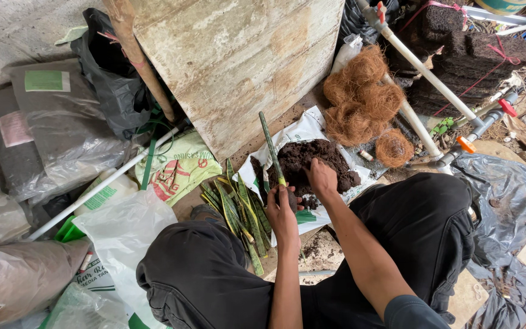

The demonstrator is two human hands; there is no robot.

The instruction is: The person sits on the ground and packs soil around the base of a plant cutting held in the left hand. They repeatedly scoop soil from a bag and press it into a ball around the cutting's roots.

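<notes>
My left hand [282, 211] is closed around the base of a long green leaf cutting [270, 146] that stands nearly upright, with dark soil packed around its lower end. My right hand [322, 176] reaches into a heap of dark soil [312, 156] lying on a white plastic sack [302, 130], fingers curled into the soil. A bundle of several green-and-yellow striped leaf cuttings [238, 213] lies on the ground just left of my left hand. My knees in black trousers frame both hands.
A weathered wooden board [232, 61] leans behind the soil. Balls of brown coconut fibre [360, 97] sit at the right, beside white pipes [424, 70] and dark fibre blocks [476, 55]. Plastic bags and sacks [62, 134] pile up at the left.
</notes>
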